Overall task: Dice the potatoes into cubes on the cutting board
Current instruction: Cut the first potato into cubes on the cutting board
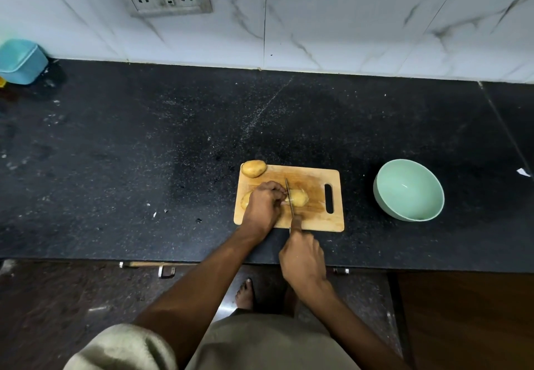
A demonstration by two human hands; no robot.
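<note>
left hand pins the yellow-skinned potato on the wooden cutting board; right hand grips the steel knife, mid first slice; next, press straight down.

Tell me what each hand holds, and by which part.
Right hand grips the knife by its handle. Left hand holds the potato on its left part.

Worktop: black speckled stone, running the width of the view and meeting a white marbled wall at the back.
Cutting board: wooden, with a slot handle at its right end, lying flat near the worktop's front edge.
Bowl: pale green, sitting to the right of the board, apart from it.
Container: light blue, standing at the far left by the wall.
Scraps: small pale bits lying left of the board.
</note>
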